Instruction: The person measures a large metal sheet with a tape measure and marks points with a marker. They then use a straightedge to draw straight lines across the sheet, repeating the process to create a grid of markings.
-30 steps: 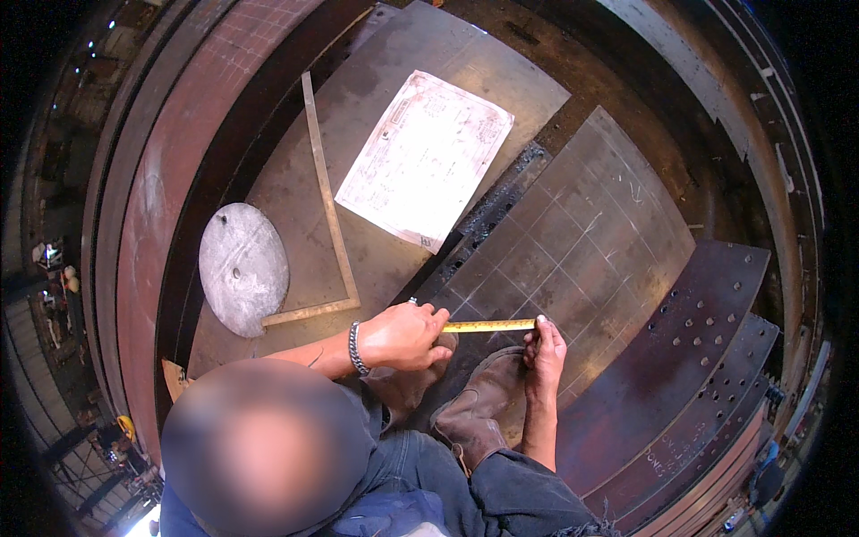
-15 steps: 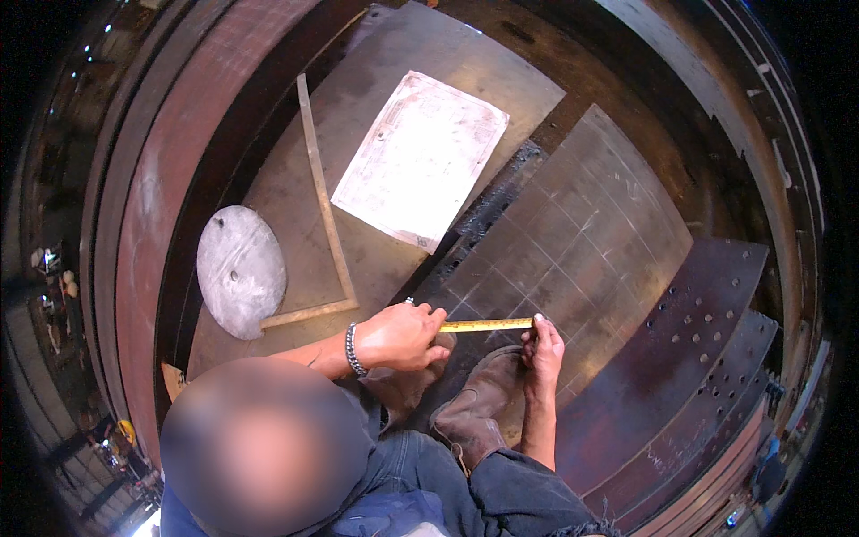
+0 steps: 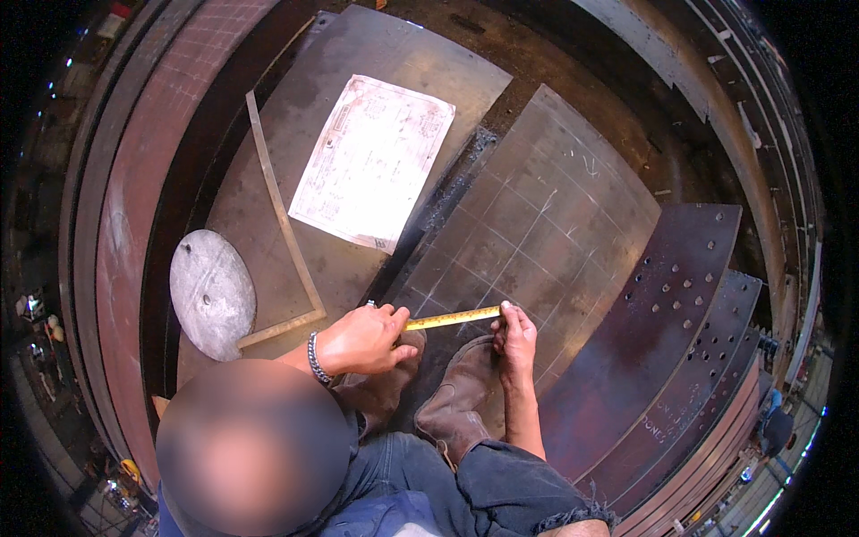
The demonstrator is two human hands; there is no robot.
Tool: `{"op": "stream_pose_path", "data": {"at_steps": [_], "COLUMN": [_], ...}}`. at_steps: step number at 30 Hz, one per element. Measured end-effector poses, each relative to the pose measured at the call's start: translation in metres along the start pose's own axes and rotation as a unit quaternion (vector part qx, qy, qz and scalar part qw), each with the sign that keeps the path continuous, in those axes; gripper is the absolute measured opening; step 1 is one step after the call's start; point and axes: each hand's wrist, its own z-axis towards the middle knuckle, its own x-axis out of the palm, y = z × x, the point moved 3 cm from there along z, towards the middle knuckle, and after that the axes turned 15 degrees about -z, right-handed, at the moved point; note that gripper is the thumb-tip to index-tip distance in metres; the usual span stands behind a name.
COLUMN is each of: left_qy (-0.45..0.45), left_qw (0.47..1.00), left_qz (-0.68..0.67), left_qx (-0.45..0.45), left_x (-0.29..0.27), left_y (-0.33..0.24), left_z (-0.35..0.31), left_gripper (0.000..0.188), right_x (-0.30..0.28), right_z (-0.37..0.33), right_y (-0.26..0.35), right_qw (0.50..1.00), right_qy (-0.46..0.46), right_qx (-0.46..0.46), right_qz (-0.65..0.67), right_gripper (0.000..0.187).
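Note:
A yellow tape measure blade is stretched between my two hands, above my brown boots and the near edge of a steel plate marked with a pale grid of lines. My left hand, with a chain bracelet at the wrist, is closed around the tape's left end; its fingers hide whatever case is there. At the other end, my right hand pinches the blade's tip between thumb and fingers, slightly higher in the picture than the left.
On a broad steel plate to the left lie a printed drawing sheet, a metal carpenter's square and a grey disc with small holes. Dark plates with drilled holes overlap at the right. A dark gap separates the gridded plate from the left one.
The whole scene has shifted left in the picture as the view turned. Both hands keep their hold, and the tape stays stretched at about the same length.

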Motion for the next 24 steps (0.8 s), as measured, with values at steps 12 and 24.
{"op": "stream_pose_path", "data": {"at_steps": [12, 24], "left_qy": [0.015, -0.012], "left_qw": [1.0, 1.0], "left_qz": [0.007, -0.004], "left_qx": [-0.005, 0.018], "left_x": [-0.0028, 0.0008], "left_y": [-0.0016, 0.0017], "left_z": [-0.0014, -0.0022], "left_gripper": [0.058, 0.047], "right_x": [0.002, 0.0025], "right_z": [-0.0018, -0.0036], "right_y": [0.0015, 0.0036], "right_qw": [1.0, 1.0], "right_qy": [-0.009, -0.009], "right_qx": [0.004, 0.006], "right_qz": [0.014, 0.006], "right_gripper": [0.02, 0.02]}}
